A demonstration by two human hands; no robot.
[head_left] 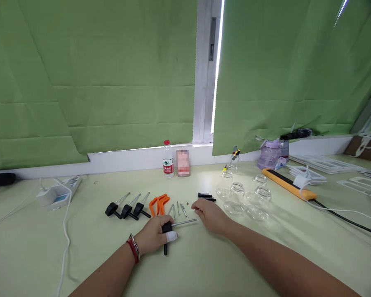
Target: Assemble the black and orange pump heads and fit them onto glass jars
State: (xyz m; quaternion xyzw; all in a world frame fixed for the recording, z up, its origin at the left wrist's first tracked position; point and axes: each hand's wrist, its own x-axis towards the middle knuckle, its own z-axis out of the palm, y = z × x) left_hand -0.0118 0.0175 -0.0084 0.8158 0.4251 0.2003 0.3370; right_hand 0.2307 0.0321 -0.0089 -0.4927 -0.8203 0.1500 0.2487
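My left hand [154,234], with white tape on the thumb, grips a black crank handle [167,227] whose metal shaft points right. Just past the shaft's tip is my right hand [212,215], its fingers pinched together; whatever they hold, if anything, is hidden. Close to those fingertips lies a tiny dark piece [187,203]. Several thin metal rods [178,208] and orange hooked pieces [160,203] lie beyond my left hand. Three similar black crank handles [129,209] rest in a row to the left. Behind my right hand are black ridged parts [206,196].
Several clear glass jars [236,198] stand at the right. An orange power strip [287,183] lies past them, near a purple jug [268,154]. At the back are a water bottle [168,161] and a pink box [183,163]. A white power strip [60,193] trails cable at left.
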